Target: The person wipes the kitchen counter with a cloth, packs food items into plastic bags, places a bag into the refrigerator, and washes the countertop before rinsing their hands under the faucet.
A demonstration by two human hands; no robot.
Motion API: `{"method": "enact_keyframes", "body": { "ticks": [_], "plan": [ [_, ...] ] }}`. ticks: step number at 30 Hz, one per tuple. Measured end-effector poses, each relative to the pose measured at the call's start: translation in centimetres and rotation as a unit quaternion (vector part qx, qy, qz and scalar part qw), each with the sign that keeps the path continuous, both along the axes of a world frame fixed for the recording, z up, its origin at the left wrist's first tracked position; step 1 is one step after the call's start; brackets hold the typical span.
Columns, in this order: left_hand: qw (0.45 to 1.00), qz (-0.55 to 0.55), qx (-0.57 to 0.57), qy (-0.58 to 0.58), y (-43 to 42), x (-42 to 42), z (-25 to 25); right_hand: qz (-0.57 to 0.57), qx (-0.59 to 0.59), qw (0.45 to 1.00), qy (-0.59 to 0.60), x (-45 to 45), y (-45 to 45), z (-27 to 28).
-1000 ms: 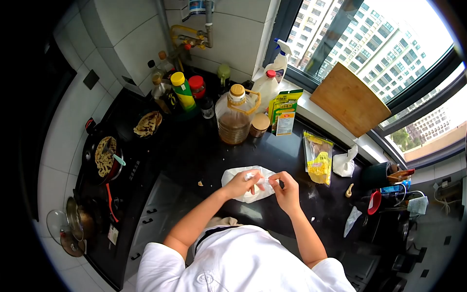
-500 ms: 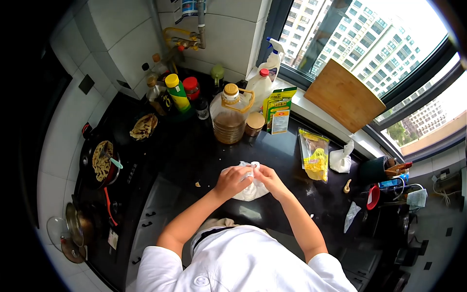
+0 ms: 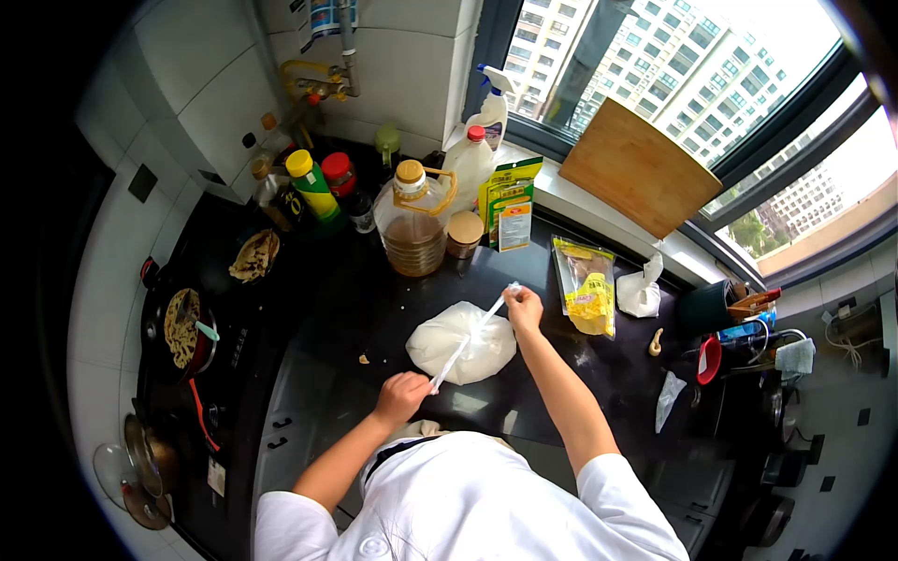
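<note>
A full white plastic bag (image 3: 435,341) rests on the black countertop in front of me, its twisted handles stretched out diagonally across its top. My left hand (image 3: 401,396) is closed round one handle end at the bag's near left side. At the far right side, my right hand (image 3: 524,309) pinches the other handle end. The handles cross at the middle of the bag, and I cannot make out whether a knot sits there. What is inside the bag is hidden.
A large oil jug (image 3: 413,229) and a lidded jar (image 3: 464,234) stand beyond the bag. To the right lie a yellow food packet (image 3: 587,290) and a small tied white bag (image 3: 640,290). A pan of food (image 3: 184,327) is on the stove at left.
My hands were together over the bag's top; they have moved apart, left hand toward me and leftward, right hand outward, pulling the handles straight. The bag is now more visible.
</note>
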State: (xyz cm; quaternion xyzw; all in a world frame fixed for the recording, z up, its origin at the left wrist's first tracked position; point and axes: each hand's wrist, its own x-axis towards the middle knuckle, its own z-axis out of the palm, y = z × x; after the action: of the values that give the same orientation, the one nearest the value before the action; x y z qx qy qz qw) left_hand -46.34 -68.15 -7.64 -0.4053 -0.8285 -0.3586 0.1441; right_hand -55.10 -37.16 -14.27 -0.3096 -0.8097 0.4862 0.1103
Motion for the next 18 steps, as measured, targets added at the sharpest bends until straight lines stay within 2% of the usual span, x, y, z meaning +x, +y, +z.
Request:
{"method": "enact_keyframes", "body": {
  "ticks": [3,7,10,11,13,14,15,16,17,18],
  "plan": [
    [0.998,0.015,0.002,-0.059,-0.2,1.6,0.6,-0.064,0.032,0.995,-0.067,-0.6,-1.1,-0.8],
    [0.996,0.039,-0.011,-0.086,-1.3,2.3,1.0,-0.068,0.046,0.987,-0.139,-1.4,-1.2,-0.7],
    [0.993,0.046,-0.022,-0.11,-1.6,2.0,2.0,-0.093,0.011,0.992,-0.088,-2.5,-1.7,-2.0],
    [0.991,0.066,-0.011,-0.117,-1.6,1.6,2.6,-0.05,-0.024,0.998,-0.043,-2.6,-1.4,-2.1],
    [0.986,0.103,0.01,-0.131,-0.7,0.5,4.1,0.032,-0.093,0.994,0.047,-1.3,-0.8,1.6],
    [0.977,0.113,0.056,-0.173,-0.1,-0.3,4.8,0.101,-0.204,0.966,0.123,-0.2,-0.6,3.2],
    [0.927,0.122,0.14,-0.326,0.8,-1.0,6.2,0.176,-0.261,0.938,0.146,1.6,-1.0,6.1],
    [0.913,0.122,0.179,-0.345,2.0,-2.3,7.0,0.283,-0.178,0.93,0.154,3.5,-1.5,9.4],
    [0.897,0.122,0.217,-0.364,3.1,-3.6,7.8,0.36,-0.181,0.905,0.138,5.2,-2.0,11.0],
    [0.922,0.103,0.193,-0.318,4.2,-4.6,8.4,0.423,-0.099,0.887,0.158,6.6,-3.1,12.2]
  ]
}}
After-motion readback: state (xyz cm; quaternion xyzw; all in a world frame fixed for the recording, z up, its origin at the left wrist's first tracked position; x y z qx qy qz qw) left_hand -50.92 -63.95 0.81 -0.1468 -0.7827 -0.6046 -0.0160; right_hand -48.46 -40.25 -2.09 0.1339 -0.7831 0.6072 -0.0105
